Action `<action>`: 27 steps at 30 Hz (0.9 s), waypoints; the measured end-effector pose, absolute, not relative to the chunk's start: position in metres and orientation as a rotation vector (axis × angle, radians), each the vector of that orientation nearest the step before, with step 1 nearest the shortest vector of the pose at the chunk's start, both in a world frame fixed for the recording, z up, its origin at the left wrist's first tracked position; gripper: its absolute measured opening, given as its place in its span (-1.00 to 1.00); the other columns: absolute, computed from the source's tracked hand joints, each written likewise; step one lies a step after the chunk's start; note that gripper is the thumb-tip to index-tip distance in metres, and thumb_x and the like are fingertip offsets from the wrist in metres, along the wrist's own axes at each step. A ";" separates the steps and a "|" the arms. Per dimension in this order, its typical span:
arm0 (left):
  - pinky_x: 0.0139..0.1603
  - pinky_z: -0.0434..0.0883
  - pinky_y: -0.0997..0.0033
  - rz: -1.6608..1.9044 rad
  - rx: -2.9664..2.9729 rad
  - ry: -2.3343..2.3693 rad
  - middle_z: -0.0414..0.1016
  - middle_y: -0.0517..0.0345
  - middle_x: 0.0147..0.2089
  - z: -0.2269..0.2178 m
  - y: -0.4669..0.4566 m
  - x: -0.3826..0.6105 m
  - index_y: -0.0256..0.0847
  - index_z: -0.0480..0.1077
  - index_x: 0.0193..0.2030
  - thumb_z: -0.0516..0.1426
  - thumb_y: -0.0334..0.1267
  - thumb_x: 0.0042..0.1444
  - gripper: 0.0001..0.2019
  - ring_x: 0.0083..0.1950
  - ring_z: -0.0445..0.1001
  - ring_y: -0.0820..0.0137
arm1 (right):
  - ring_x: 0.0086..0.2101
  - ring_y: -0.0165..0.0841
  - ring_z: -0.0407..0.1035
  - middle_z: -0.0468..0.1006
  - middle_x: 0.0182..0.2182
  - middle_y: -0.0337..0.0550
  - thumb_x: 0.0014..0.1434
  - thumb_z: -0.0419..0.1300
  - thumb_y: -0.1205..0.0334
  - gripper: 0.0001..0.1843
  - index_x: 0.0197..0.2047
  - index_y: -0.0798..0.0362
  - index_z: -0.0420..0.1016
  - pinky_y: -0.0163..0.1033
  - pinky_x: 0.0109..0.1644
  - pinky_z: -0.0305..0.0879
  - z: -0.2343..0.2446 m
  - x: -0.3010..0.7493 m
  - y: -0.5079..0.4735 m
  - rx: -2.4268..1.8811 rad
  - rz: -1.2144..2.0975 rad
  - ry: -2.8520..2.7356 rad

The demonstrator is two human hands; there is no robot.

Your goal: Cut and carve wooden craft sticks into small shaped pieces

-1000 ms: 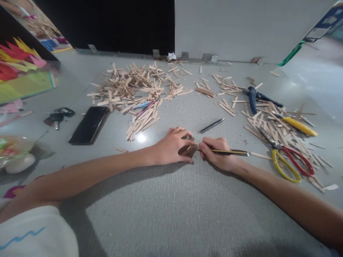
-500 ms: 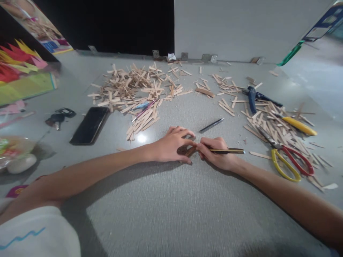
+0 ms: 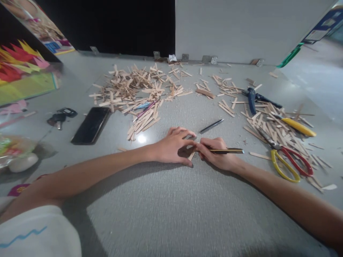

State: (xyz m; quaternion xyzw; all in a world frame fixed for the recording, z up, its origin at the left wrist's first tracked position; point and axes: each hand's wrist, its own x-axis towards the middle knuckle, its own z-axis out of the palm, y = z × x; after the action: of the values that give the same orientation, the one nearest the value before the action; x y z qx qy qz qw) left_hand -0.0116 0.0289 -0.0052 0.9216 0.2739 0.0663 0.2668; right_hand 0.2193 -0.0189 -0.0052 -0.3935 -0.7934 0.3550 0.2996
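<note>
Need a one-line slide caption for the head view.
Left hand pins a wooden stick to the grey table; right hand holds a pencil against it, scissors and stick piles nearby.

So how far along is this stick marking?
Done: heaps of short cut wooden pieces lie at the back. In hand: the left hand pins a flat wooden stick while the right hand puts a yellow-and-black pencil to it. Left: longer sticks beside the red-and-yellow scissors look uncut.

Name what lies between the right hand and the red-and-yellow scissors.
Head view: one loose wooden stick lies flat on the table there, just past the back end of the pencil the right hand holds.
</note>
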 end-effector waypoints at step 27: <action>0.53 0.05 -0.29 0.115 2.525 0.735 0.25 0.07 0.57 -0.004 0.028 -0.010 0.13 0.61 0.23 0.31 0.34 0.19 -0.42 0.53 0.12 -0.19 | -0.57 -0.50 0.14 0.26 -0.59 -0.39 0.54 0.02 0.19 -0.55 -0.46 -0.02 0.24 -0.29 -0.43 0.07 -0.010 0.217 -0.018 -0.989 0.823 -2.215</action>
State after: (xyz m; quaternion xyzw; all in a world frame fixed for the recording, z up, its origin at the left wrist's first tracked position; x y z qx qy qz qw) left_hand -0.0105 0.0277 -0.0045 0.9283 0.2701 0.0424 0.2519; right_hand 0.2173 -0.0183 -0.0101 -0.3700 -0.8285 0.3079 0.2861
